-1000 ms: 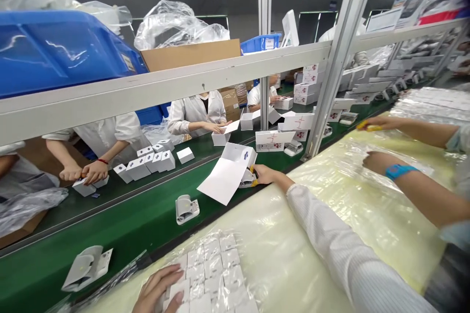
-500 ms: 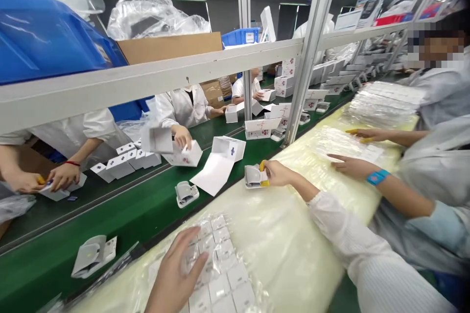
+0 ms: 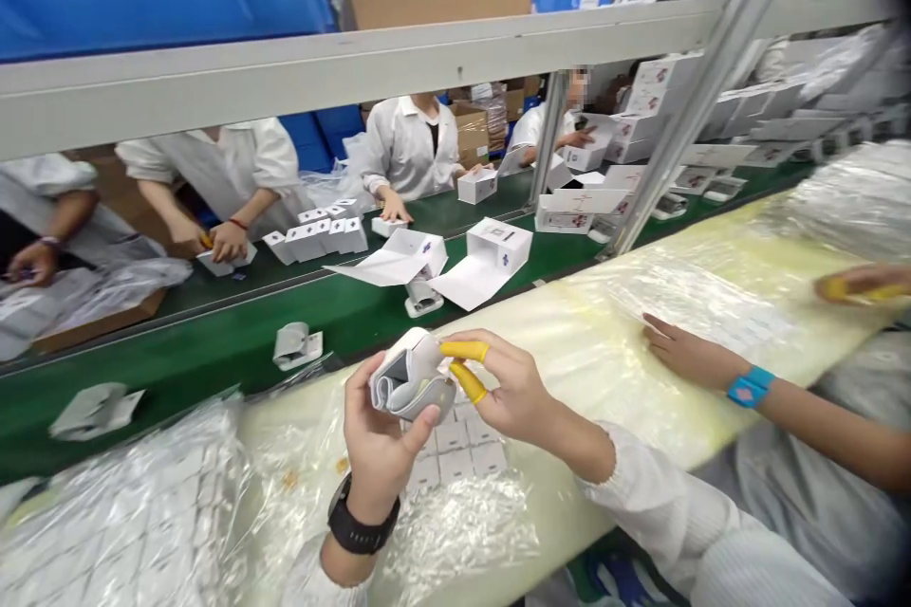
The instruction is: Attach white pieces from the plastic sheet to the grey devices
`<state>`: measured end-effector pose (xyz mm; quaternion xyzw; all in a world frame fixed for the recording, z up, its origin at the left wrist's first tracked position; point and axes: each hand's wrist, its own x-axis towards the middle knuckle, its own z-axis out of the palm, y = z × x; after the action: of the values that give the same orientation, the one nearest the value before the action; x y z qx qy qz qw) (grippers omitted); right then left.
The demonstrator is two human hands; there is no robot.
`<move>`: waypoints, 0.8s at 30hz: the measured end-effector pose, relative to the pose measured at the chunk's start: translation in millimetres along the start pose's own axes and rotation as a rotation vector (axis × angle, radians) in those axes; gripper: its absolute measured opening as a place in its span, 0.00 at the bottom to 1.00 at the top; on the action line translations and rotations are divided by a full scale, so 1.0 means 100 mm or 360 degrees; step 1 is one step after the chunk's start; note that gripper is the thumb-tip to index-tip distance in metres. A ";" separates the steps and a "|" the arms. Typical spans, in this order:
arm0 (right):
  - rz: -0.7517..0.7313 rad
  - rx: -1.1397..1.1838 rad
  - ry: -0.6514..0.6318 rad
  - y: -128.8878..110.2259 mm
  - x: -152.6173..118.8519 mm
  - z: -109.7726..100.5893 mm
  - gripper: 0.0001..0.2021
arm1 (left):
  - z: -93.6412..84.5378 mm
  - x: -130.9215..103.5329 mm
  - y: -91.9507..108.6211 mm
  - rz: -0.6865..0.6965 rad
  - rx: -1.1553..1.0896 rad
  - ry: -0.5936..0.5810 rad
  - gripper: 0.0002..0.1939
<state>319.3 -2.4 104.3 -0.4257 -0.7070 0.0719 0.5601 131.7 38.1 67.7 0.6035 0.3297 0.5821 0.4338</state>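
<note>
My left hand point(image 3: 381, 441), with a black watch on its wrist, is closed round a wrist blood pressure monitor point(image 3: 409, 370) with a rolled grey cuff. The monitor is held tilted above the bench. Yellow finger covers sit on two fingers of my right hand point(image 3: 512, 389), which pinch the monitor's right edge. Below my hands, small white boxed pieces point(image 3: 455, 460) lie in rows on the bench, partly hidden by my left hand. Another cuffed monitor point(image 3: 295, 344) rests on the green conveyor point(image 3: 234, 332), and one more point(image 3: 92, 411) lies farther left.
Open white cartons point(image 3: 491, 256) stand on the conveyor ahead. Plastic-wrapped pieces point(image 3: 163, 512) cover the bench at left. A co-worker's hand point(image 3: 697, 360) with a blue wristband is at right. A metal post point(image 3: 697, 114) and shelf beam point(image 3: 356, 66) cross the view; co-workers sit opposite.
My right hand has brought the monitor from beside the conveyor to my left hand, which has closed on it. The view has turned left. Another open carton now stands on the conveyor.
</note>
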 end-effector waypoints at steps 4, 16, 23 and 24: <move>0.0039 0.0110 0.0106 -0.14 0.09 0.29 0.13 | -0.13 -0.17 0.07 0.0223 0.0173 0.0211 0.39; 0.0229 0.0167 0.0238 -0.33 0.08 0.63 0.06 | -0.32 -0.40 0.05 0.0255 0.0303 0.0322 0.41; 0.0281 0.0150 0.0240 -0.31 0.05 0.67 0.05 | -0.32 -0.47 -0.03 0.0199 0.0233 0.0322 0.42; 0.0284 0.0147 0.0229 -0.30 0.05 0.67 0.04 | -0.32 -0.47 -0.03 0.0196 0.0227 0.0316 0.42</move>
<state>246.7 6.8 101.1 -0.4647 -0.6202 0.1232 0.6198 95.0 1.3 43.4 0.5913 0.3739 0.6396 0.3185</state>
